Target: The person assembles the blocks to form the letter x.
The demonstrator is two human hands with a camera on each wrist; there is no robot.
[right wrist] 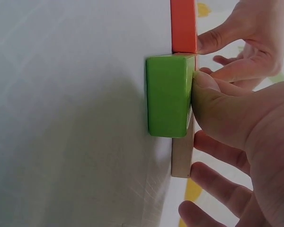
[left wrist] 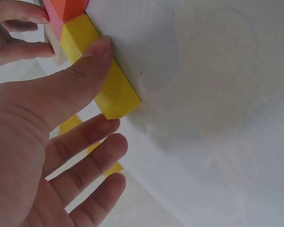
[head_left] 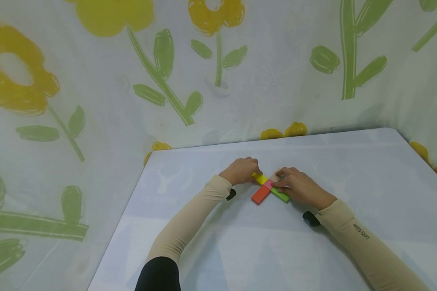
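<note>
On the white table, several small blocks form a cross around a pink block (head_left: 268, 184). An orange-red block (head_left: 261, 195) points toward me, a green block (head_left: 280, 196) to the near right. A yellow block (left wrist: 97, 68) points to the far left, and a plain wooden block (right wrist: 182, 157) away from me. My left hand (head_left: 242, 170) grips the yellow block's outer part, thumb across its side and index finger at its end. With my right hand (head_left: 300, 187), the thumb touches the pink block where it meets the green one; the index finger is at the wooden block, partly covering it.
The table (head_left: 218, 250) has a back edge against a hanging cloth (head_left: 262, 93) printed with flowers. A black wrist device (head_left: 311, 218) sits under the right wrist, and another (head_left: 231, 195) is under the left.
</note>
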